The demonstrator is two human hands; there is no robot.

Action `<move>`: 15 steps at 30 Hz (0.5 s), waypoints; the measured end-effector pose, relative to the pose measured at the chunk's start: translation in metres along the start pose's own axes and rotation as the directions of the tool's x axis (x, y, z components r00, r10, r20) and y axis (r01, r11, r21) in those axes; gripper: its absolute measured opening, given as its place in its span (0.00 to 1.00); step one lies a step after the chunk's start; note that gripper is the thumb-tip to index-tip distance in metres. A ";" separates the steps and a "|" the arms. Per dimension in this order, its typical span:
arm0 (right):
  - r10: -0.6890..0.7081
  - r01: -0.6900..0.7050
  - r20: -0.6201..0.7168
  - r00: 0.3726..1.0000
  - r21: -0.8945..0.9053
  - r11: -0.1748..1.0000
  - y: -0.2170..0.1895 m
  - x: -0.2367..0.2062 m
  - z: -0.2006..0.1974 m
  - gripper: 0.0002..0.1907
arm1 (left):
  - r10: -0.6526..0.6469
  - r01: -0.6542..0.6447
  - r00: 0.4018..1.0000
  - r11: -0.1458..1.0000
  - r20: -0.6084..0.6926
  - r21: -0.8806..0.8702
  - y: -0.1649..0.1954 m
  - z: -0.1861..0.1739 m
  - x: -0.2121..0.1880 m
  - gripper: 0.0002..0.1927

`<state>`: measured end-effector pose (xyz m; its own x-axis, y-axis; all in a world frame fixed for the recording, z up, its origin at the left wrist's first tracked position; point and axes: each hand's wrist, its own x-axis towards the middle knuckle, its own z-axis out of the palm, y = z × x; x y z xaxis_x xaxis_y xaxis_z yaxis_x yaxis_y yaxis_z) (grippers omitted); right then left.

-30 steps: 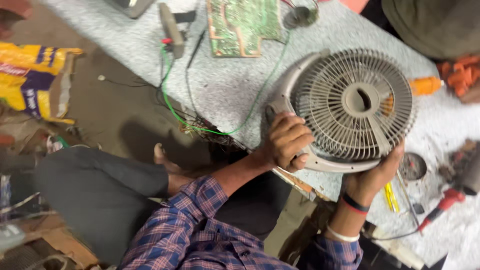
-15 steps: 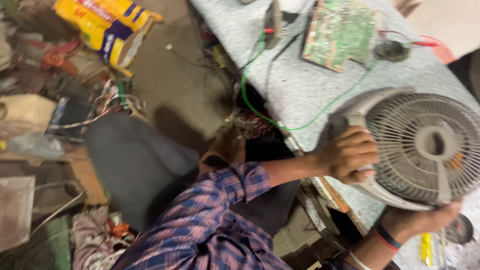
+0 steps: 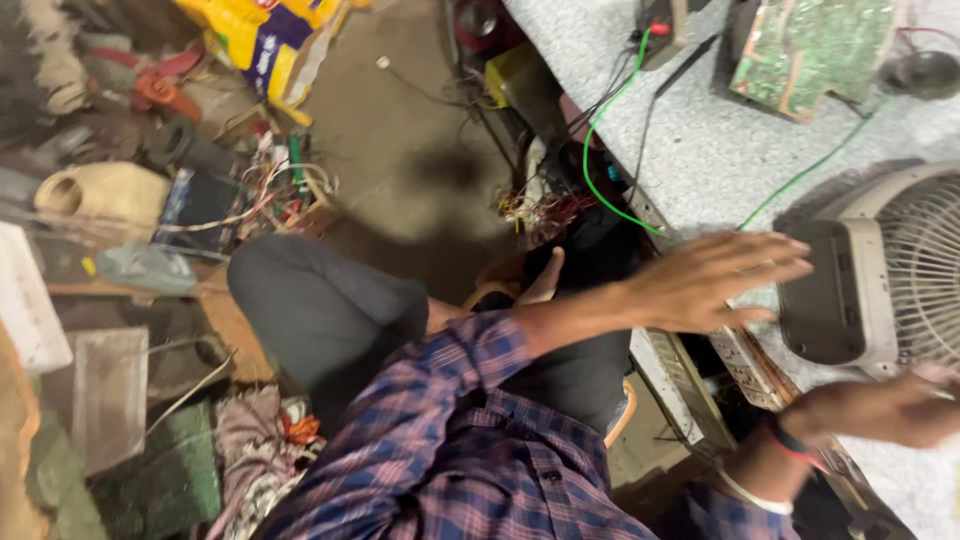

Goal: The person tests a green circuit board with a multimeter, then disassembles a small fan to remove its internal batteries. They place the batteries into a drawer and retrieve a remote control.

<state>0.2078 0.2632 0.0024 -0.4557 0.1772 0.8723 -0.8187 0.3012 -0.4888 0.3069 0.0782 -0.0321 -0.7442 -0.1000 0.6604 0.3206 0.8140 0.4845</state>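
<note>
A pale grey table fan lies on the speckled grey table at the right edge, grille facing up, partly cut off by the frame. My left hand hovers just left of the fan's housing, fingers spread and straight, holding nothing. My right hand, with a red band at the wrist, is blurred against the fan's lower rim; its grip is unclear. My plaid sleeve and dark trouser leg fill the lower middle.
A green circuit board and a dark round part lie at the table's far side. A green wire hangs over the table's edge. On the floor left are a yellow bag, tangled wires and scrap.
My left hand has let go of the fan's side and opened flat. The view has swung left toward the floor, so the fan now sits at the right edge.
</note>
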 end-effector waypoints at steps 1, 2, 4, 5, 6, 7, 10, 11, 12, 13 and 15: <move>-0.039 0.031 0.092 0.995 0.090 0.995 -0.019 -0.007 0.013 0.16 | -0.046 0.045 0.999 0.998 -0.012 -0.054 -0.007 -0.017 -0.014 0.32; -0.060 0.033 0.167 0.984 0.163 0.986 -0.039 -0.013 0.024 0.16 | -0.098 0.095 0.995 0.989 -0.024 -0.110 -0.013 -0.031 -0.028 0.30; -0.134 0.036 0.346 0.929 0.274 0.961 -0.084 -0.036 0.047 0.17 | -0.272 0.244 0.958 0.938 -0.089 -0.245 -0.028 -0.053 -0.054 0.26; -0.075 -0.044 0.436 0.897 0.257 0.965 -0.104 -0.047 0.065 0.10 | -0.467 0.390 0.884 0.771 -0.031 -0.503 -0.035 -0.058 -0.065 0.28; -0.018 -0.230 0.559 0.829 0.370 0.900 -0.124 -0.061 0.084 0.11 | -0.613 0.483 0.786 0.522 0.084 -0.703 -0.045 -0.063 -0.072 0.30; -0.054 -0.280 0.661 0.748 0.389 0.877 -0.143 -0.074 0.104 0.13 | -0.644 0.415 0.759 0.370 0.092 -0.831 -0.053 -0.069 -0.081 0.30; -0.199 -0.185 0.787 0.584 0.368 0.911 -0.180 -0.095 0.154 0.19 | -0.740 0.221 0.669 0.110 0.069 -0.969 -0.060 -0.083 -0.105 0.32; -0.227 -0.164 0.793 0.565 0.378 0.911 -0.189 -0.100 0.168 0.22 | -0.726 0.146 0.687 0.091 0.034 -0.985 -0.056 -0.092 -0.116 0.32; -0.239 -0.199 0.787 0.568 0.414 0.888 -0.195 -0.103 0.177 0.23 | -0.702 0.068 0.712 0.068 0.001 -0.995 -0.052 -0.101 -0.124 0.32; -0.247 -0.222 0.778 0.578 0.441 0.869 -0.196 -0.103 0.185 0.24 | -0.707 0.100 0.707 0.067 0.024 -0.993 -0.046 -0.110 -0.133 0.34; -0.222 -0.316 0.802 0.554 0.449 0.836 -0.196 -0.103 0.189 0.24 | -0.671 0.126 0.734 -0.022 0.108 -0.992 -0.032 -0.129 -0.148 0.43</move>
<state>0.3487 0.0086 0.0102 -0.3508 -0.7206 0.5980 -0.6975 -0.2251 -0.6803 0.4823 -0.0069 -0.0714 -0.8246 -0.5573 0.0974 0.4801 -0.5982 0.6416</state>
